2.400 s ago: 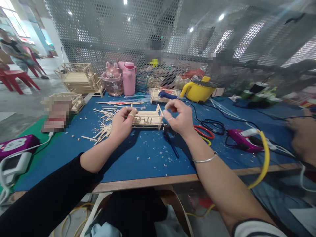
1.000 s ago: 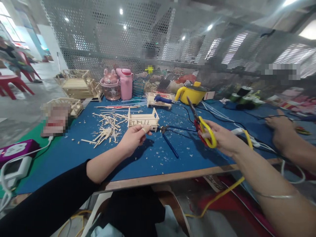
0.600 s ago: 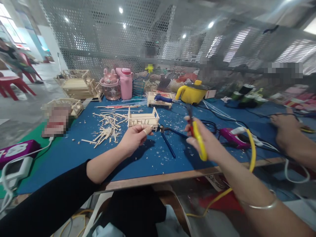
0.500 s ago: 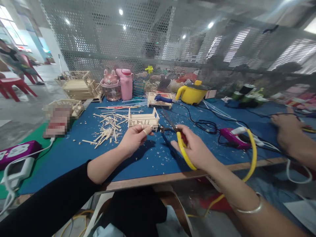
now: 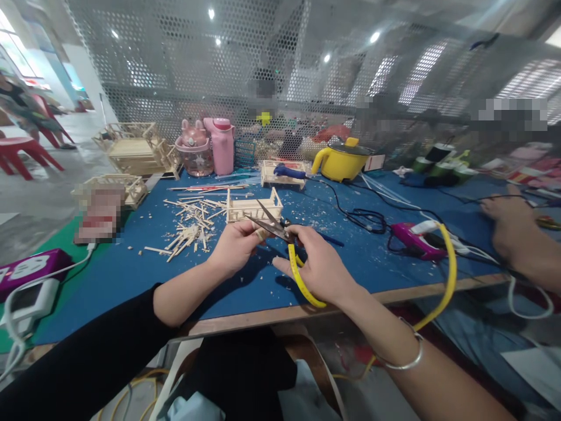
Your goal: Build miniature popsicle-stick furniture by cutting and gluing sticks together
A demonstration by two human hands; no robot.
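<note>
My right hand (image 5: 322,266) grips scissors (image 5: 287,235) with yellow handles. Their dark blades are spread apart and point left, close to the fingertips of my left hand (image 5: 236,248). That hand is closed in a pinch, thumb against fingers; what lies between them is too small or hidden to tell. Right behind it is a small wooden model (image 5: 254,207) with railed sides, like a tiny bed or bench, its lower front partly covered by my fingers. I cannot tell whether they touch it. A dark blue tool handle (image 5: 332,240) lies beyond my right hand, the rest mostly hidden.
Cut wooden sticks (image 5: 193,231) are heaped left of the model. Behind stand another small model (image 5: 274,169) with a blue-handled corded tool (image 5: 289,172) on it, a pink bottle (image 5: 223,146) and a yellow pot (image 5: 342,164). Another person's hand (image 5: 508,210) rests at right, past a purple power strip (image 5: 416,241).
My right hand has moved left with the scissors, bringing the blades to my left fingertips; the blades now show spread apart. My left hand keeps its pinch, nearly unmoved.
</note>
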